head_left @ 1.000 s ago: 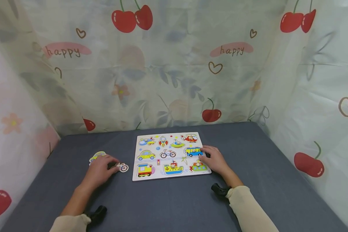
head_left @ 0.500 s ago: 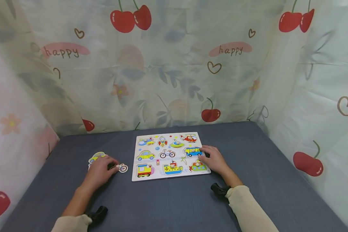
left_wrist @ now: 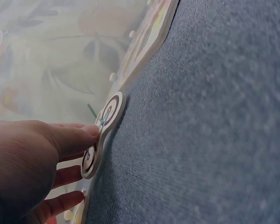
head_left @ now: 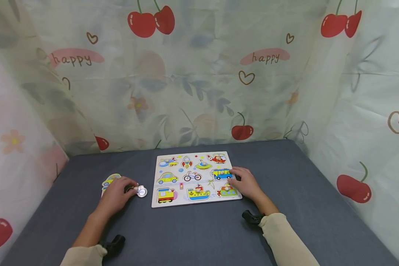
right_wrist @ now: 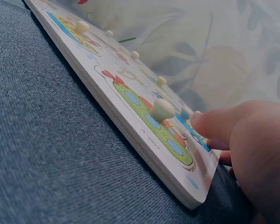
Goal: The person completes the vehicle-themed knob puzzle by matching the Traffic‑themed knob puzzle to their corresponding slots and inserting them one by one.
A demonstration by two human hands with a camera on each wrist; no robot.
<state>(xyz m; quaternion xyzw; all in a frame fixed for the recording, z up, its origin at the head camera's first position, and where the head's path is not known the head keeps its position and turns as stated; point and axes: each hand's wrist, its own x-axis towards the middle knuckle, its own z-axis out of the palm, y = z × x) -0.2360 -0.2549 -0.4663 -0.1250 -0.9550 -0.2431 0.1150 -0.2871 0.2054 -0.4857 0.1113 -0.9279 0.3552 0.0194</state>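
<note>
My left hand (head_left: pixel 116 195) pinches a bicycle puzzle piece (head_left: pixel 141 191) between thumb and fingers, left of the puzzle board (head_left: pixel 183 187). In the left wrist view the bicycle piece (left_wrist: pixel 113 111) stands close to the cloth; its knob is hidden by the thumb. Partly behind that hand lies a yellow car piece (head_left: pixel 111 179), with a bit of another piece beside it. My right hand (head_left: pixel 247 183) rests at the board's right edge, by the bus (head_left: pixel 222 174) and the submarine (head_left: pixel 227 190). In the right wrist view its thumb (right_wrist: pixel 214 122) lies over the board.
A grey cloth (head_left: pixel 186 236) covers the table. Knobbed pieces such as the boat (head_left: pixel 198 193) sit in the board, while the pictures of a car (head_left: pixel 167 178), bicycle (head_left: pixel 192 176) and train (head_left: pixel 166 195) show no knobs. Patterned curtains (head_left: pixel 193 92) surround the table.
The bicycle piece in my left hand has tilted, and its surface now catches the light. The right hand and the board have stayed in place.
</note>
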